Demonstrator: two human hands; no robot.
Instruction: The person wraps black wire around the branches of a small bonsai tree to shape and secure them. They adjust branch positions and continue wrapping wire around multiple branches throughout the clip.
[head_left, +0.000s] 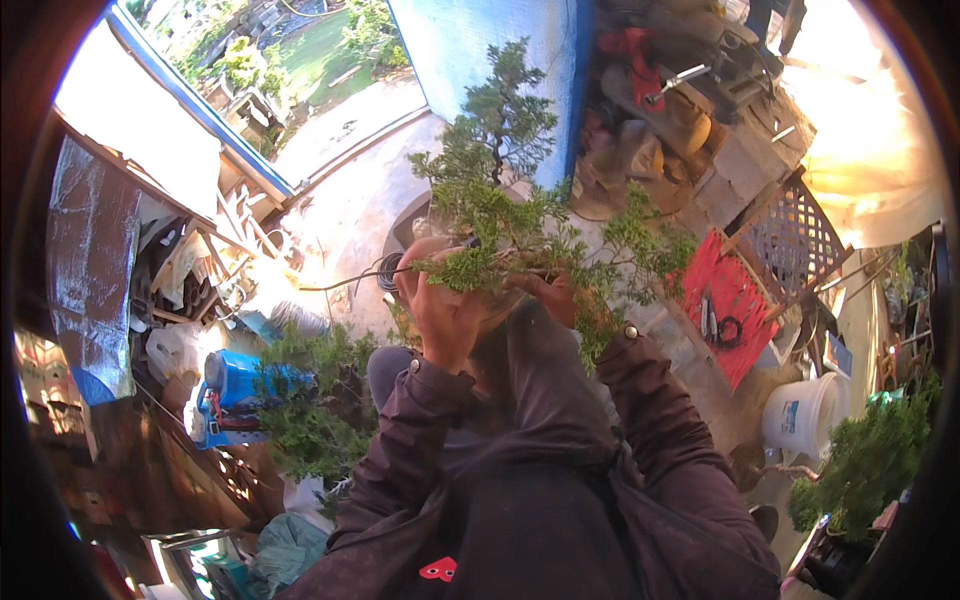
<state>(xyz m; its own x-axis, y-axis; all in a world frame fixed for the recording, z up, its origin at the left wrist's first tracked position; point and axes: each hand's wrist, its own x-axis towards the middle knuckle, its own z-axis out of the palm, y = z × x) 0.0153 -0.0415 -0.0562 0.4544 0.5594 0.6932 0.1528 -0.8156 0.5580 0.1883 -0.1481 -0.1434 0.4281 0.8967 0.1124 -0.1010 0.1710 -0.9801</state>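
Note:
A small juniper-like tree (487, 214) with green scaly foliage stands before me, its branches spreading to the right. My left hand (446, 315) is raised at the left side of the foliage, fingers bent around a spot the leaves partly cover. Dark wire (389, 271) lies in a loop beside that hand, and a thin dark strand (330, 288) runs out to the left. Under the branches, my right hand (551, 295) has its fingertips among the twigs. What either hand grips is hidden by foliage. Part of a dark round container (405, 225) shows behind the tree.
A red slatted board (731, 300) with pliers-like tools and a black coil lies at right, near a white bucket (799, 412). Other bushy trees stand at left (319, 405) and lower right (870, 465). A blue bucket (240, 375) is at left; a blue door (487, 45) stands ahead.

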